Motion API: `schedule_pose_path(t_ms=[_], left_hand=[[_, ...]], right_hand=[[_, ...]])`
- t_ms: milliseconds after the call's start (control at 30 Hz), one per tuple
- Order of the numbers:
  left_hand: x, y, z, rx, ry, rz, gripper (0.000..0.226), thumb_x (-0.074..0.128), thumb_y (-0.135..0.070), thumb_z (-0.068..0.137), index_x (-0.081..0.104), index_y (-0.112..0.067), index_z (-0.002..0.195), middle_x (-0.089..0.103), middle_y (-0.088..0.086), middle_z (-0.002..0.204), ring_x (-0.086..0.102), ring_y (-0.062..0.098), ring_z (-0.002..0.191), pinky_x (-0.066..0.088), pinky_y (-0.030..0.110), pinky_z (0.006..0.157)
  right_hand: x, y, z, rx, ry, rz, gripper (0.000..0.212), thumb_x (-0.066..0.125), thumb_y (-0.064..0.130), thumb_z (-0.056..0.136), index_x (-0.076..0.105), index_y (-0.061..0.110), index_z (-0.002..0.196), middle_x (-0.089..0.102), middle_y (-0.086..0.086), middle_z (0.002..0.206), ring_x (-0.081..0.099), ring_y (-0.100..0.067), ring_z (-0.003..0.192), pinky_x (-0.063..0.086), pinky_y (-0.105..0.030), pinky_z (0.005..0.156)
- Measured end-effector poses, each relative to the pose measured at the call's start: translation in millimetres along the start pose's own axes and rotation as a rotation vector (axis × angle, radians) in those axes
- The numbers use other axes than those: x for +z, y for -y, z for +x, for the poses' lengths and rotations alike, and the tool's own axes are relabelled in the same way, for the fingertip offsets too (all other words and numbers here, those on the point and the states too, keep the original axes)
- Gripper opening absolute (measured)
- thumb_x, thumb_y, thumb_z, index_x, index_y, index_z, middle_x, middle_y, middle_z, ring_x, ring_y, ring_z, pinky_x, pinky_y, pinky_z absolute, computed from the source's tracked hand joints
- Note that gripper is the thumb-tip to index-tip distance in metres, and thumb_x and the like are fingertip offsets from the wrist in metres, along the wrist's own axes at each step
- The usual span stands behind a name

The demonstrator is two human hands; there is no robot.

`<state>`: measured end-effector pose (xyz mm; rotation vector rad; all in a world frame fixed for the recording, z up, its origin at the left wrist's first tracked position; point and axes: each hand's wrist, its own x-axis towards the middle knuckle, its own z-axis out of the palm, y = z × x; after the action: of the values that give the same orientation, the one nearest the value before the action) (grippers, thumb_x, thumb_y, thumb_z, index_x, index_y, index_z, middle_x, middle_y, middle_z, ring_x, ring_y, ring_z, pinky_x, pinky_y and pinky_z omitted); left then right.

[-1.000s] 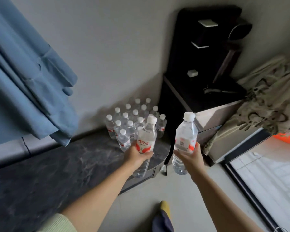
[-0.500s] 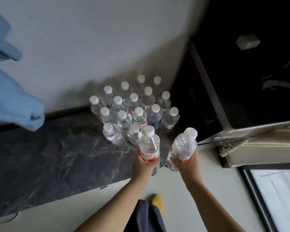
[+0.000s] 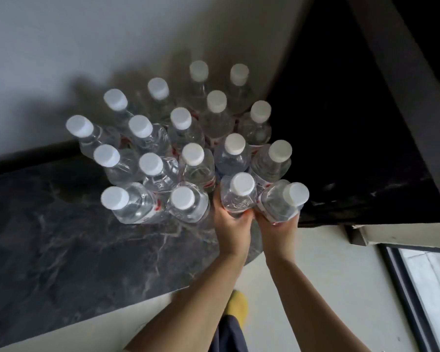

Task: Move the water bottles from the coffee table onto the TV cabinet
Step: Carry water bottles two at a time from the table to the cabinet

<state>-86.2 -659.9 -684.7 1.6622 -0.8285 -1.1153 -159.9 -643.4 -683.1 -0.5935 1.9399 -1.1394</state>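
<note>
Each hand's grip holds a bottle — left hand (image 3: 230,226), right hand (image 3: 277,228) — set down carelessly, they could topple the crowded bottles (image 3: 188,158).

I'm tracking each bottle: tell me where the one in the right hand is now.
In the head view, the right hand's bottle is at the cluster's near right corner, tilted, beside the left hand's bottle and against the dark cabinet.

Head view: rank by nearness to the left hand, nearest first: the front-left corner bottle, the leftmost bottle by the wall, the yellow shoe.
1. Front-left corner bottle, left of the left hand, front row.
2. Yellow shoe, below the hand, on the floor.
3. Leftmost bottle, far left, near the wall.
</note>
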Motion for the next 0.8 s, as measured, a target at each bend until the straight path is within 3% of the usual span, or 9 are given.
schedule_pose_path(t_ms=[100, 167, 267, 400, 533, 667, 733, 800], left_hand=[[0.2, 11.1, 5.1, -0.014, 0.009, -0.049, 0.088, 0.072, -0.038, 0.061, 0.041, -0.011, 0.139, 0.054, 0.009, 0.137, 0.052, 0.019, 0.128, 0.037, 0.038, 0.112], [-1.3, 20.7, 7.6, 0.020, 0.039, -0.011, 0.091, 0.071, -0.035, 0.067, 0.034, -0.005, 0.144, 0.048, 0.011, 0.144, 0.044, 0.022, 0.135, 0.032, 0.046, 0.115], [-4.8, 25.7, 9.4, 0.014, 0.077, 0.010, 0.094, 0.073, -0.035, 0.069, 0.028, -0.009, 0.148, 0.041, 0.009, 0.149, 0.038, 0.020, 0.140, 0.029, 0.050, 0.116], [-6.8, 18.7, 7.2, 0.022, 0.087, 0.081, 0.095, 0.080, -0.027, 0.069, 0.028, -0.007, 0.147, 0.039, 0.008, 0.150, 0.037, 0.018, 0.140, 0.025, 0.041, 0.119], [-14.9, 12.9, -10.3, 0.071, 0.136, 0.181, 0.095, 0.080, -0.008, 0.074, 0.022, -0.004, 0.148, 0.029, 0.003, 0.151, 0.027, 0.013, 0.142, 0.016, 0.015, 0.117], [-37.0, 15.5, -32.8, 0.045, 0.200, 0.278, 0.094, 0.080, -0.010, 0.076, 0.020, -0.001, 0.148, 0.028, 0.015, 0.154, 0.027, 0.022, 0.144, 0.017, 0.014, 0.113], [-49.6, 10.9, -42.6, 0.015, 0.253, 0.345, 0.093, 0.080, -0.018, 0.077, 0.022, -0.003, 0.148, 0.031, 0.014, 0.152, 0.030, 0.023, 0.142, 0.020, 0.009, 0.107], [-64.0, -2.9, -49.4, 0.003, 0.313, 0.408, 0.088, 0.078, -0.024, 0.079, 0.026, -0.007, 0.148, 0.037, 0.014, 0.148, 0.036, 0.024, 0.138, 0.030, 0.016, 0.104]], right_hand=[[4.2, -8.5, 3.2, -0.007, 0.003, 0.015, 0.067, 0.087, 0.017, 0.067, 0.048, 0.022, 0.121, 0.063, -0.003, 0.120, 0.062, -0.015, 0.111, 0.050, -0.041, 0.098], [5.9, -10.3, 5.4, -0.011, 0.011, 0.007, 0.063, 0.085, 0.014, 0.069, 0.045, 0.033, 0.113, 0.062, -0.001, 0.120, 0.061, -0.012, 0.109, 0.050, -0.032, 0.094], [5.4, -9.3, 2.7, 0.006, 0.027, -0.023, 0.063, 0.083, 0.014, 0.071, 0.037, 0.033, 0.109, 0.059, -0.001, 0.119, 0.059, -0.015, 0.108, 0.046, -0.029, 0.091], [2.5, -7.8, 1.8, 0.036, 0.095, -0.076, 0.067, 0.083, 0.018, 0.071, 0.036, 0.024, 0.118, 0.058, -0.004, 0.123, 0.059, -0.018, 0.112, 0.048, -0.034, 0.096], [-2.7, -6.4, -2.1, 0.086, 0.126, -0.123, 0.073, 0.083, 0.015, 0.067, 0.037, 0.018, 0.124, 0.058, -0.008, 0.126, 0.058, -0.021, 0.116, 0.048, -0.044, 0.100], [-17.8, -5.2, -25.2, 0.151, 0.177, -0.200, 0.101, 0.080, 0.016, 0.070, 0.018, 0.020, 0.149, 0.038, -0.008, 0.149, 0.038, -0.024, 0.137, 0.034, -0.046, 0.113], [-26.6, -0.6, -38.5, 0.174, 0.203, -0.284, 0.103, 0.079, 0.013, 0.076, 0.009, 0.015, 0.153, 0.029, -0.011, 0.154, 0.030, -0.026, 0.141, 0.029, -0.042, 0.116], [-36.7, 12.3, -50.6, 0.187, 0.220, -0.367, 0.098, 0.076, 0.017, 0.080, 0.011, 0.012, 0.153, 0.027, -0.014, 0.154, 0.030, -0.028, 0.141, 0.028, -0.037, 0.113]])
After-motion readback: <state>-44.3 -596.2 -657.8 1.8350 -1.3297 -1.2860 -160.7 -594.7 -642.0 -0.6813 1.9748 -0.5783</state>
